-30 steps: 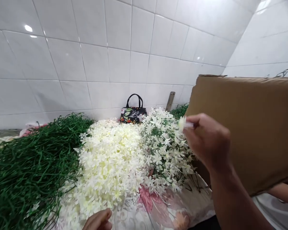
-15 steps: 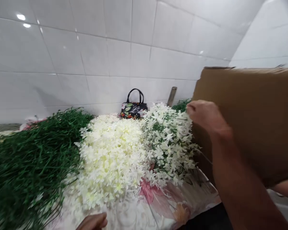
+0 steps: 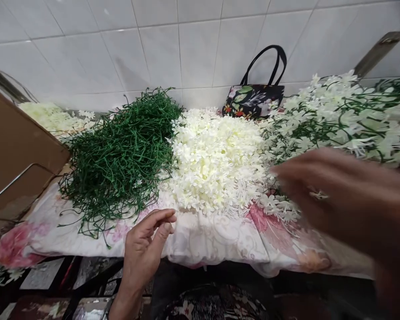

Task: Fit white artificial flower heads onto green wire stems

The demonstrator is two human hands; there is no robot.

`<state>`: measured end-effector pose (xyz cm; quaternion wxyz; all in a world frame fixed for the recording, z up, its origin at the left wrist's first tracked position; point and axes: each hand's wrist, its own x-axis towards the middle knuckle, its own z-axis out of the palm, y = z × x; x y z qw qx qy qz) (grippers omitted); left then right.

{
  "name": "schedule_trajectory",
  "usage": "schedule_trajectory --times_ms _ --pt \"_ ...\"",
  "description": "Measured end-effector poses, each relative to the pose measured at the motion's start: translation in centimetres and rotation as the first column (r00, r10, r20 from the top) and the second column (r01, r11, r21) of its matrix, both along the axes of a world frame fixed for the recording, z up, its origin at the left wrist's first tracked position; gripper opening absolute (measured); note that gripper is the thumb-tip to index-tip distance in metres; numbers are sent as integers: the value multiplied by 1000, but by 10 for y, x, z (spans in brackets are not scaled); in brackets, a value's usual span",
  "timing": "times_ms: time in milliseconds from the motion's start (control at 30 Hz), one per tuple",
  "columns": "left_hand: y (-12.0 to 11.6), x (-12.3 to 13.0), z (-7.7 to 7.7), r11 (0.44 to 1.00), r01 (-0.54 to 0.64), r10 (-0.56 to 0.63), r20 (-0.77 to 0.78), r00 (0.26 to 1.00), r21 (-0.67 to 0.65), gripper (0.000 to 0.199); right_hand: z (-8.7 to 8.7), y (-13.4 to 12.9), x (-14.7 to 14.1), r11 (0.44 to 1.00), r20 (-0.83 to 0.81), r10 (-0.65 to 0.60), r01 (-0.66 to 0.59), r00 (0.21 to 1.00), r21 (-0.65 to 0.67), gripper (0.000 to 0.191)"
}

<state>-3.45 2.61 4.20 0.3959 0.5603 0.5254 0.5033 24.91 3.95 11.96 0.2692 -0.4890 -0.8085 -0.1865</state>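
My left hand is in front of the table edge, palm turned inward, fingers curled and thumb apart, with nothing visible in it. Just beyond lies a heap of loose cream-white artificial flower heads on a floral tablecloth. To its left is a pile of green plastic stems. My right hand, smeared by motion, hovers over the right side, in front of white flowers on green stems. Whether it holds anything is unclear; a small white flower shape shows by its palm.
A black floral handbag stands against the tiled wall. At the left edge is a cardboard box with a metal rod before it. More cream flowers lie behind the stems. A metal bar leans at the back right.
The view has swung left and down. My right hand has left the large cardboard box at the right, now out of sight. My left hand shows more fully.
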Motion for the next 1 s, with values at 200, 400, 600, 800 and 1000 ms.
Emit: schedule_trajectory --times_ms 200,400,600,800,1000 --pt "0 -14 -11 998 -56 55 -8 998 -19 13 -75 -8 -29 956 127 150 -111 981 -272 26" --pt "1 -13 -15 998 -62 59 -91 994 -32 13 -108 -8 -35 973 74 -62 77 995 -219 23" --pt "3 1 -16 996 30 -12 -195 981 89 15 -110 -11 -34 973 9 -68 68 998 -221 25" --pt "-1 30 -15 941 247 -163 -332 929 231 16 -108 -18 -29 949 -139 11 -54 990 -311 22" --pt "-1 47 -13 887 359 -209 -442 872 289 16 -102 -20 -29 934 -106 11 -48 994 -353 18"
